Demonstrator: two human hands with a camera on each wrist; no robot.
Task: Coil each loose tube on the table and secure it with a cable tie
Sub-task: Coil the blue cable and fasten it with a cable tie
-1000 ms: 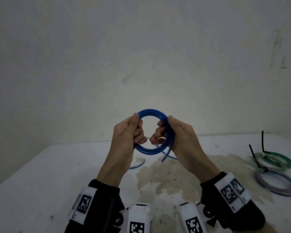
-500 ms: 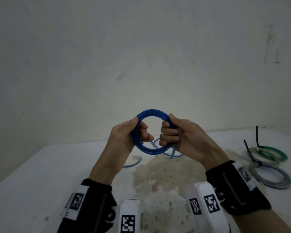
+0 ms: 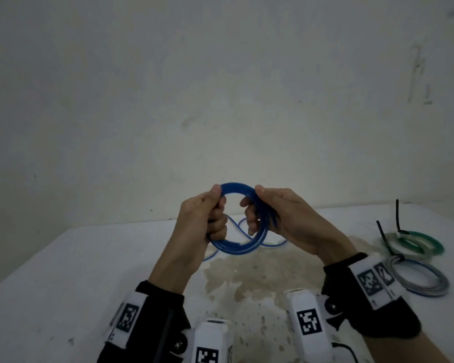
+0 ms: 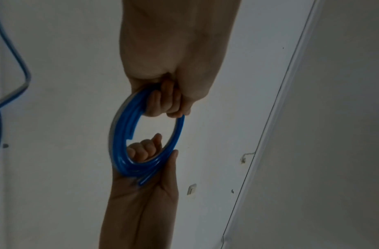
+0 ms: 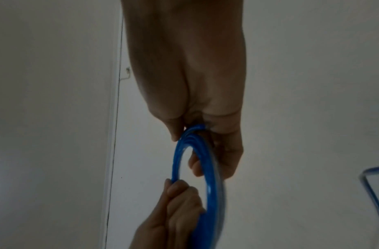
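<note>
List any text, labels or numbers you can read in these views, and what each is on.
No readable words or numbers anywhere.
Wrist bands: black-and-white square marker patterns, not text; small print beside them too blurred to read.
White wrist camera housings: square marker patterns only.
Blue tube coil: no printing visible.

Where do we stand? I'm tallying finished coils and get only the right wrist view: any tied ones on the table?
Observer: Two, in the head view, on the right of the table: a green coil and a grey coil, each with a black tie.
Operator: Does the blue one have a tie?
Observer: None visible. The left hand and right hand grip the blue coil; the left wrist view shows a free tube end inside the loop.
</note>
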